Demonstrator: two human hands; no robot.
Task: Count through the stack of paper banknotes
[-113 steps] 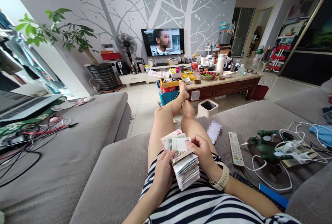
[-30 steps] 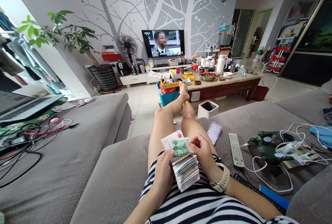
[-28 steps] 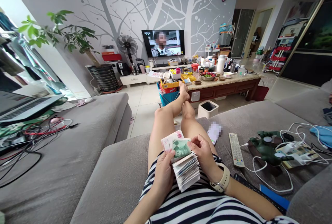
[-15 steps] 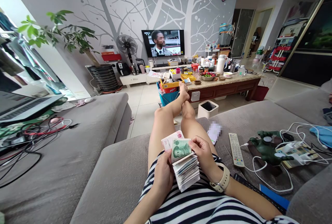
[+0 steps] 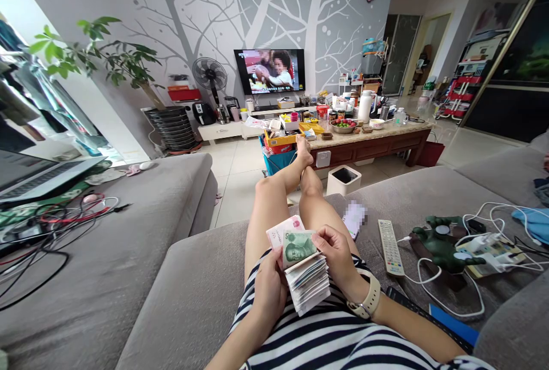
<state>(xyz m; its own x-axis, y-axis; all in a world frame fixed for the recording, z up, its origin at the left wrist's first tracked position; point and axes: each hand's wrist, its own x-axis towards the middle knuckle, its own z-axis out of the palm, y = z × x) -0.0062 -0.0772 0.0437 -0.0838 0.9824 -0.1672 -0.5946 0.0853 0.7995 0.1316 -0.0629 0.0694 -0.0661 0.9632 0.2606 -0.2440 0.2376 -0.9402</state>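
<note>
The left hand (image 5: 269, 281) is closed around a thick bundle of banknotes (image 5: 307, 287), with its thumb by the left edge of the green banknote (image 5: 299, 250). The right hand (image 5: 337, 250) pinches the top right corner of the green banknote with its thumb and finger. The pink banknote (image 5: 282, 229) sticks out behind the green one, up and to the left. The bundle's many edges fan out below, over the striped clothes (image 5: 300, 338) on the person's lap. A pale watch (image 5: 369, 297) is on the right wrist. The bare legs (image 5: 271, 207) stretch forward, with a foot up at the edge of the long table (image 5: 369, 142). On the gray sofa (image 5: 206, 284), to the right, lie a phone (image 5: 353, 217), a remote control (image 5: 389, 249) and a power strip (image 5: 493, 257) with white plugs in it. A laptop (image 5: 55, 178) and tangled cords (image 5: 64, 215) lie on the left part. A white trash bin (image 5: 343, 181) stands near the table, which holds a bowl of fruit (image 5: 343, 125). Past it, the TV (image 5: 269, 71) is on.
</note>
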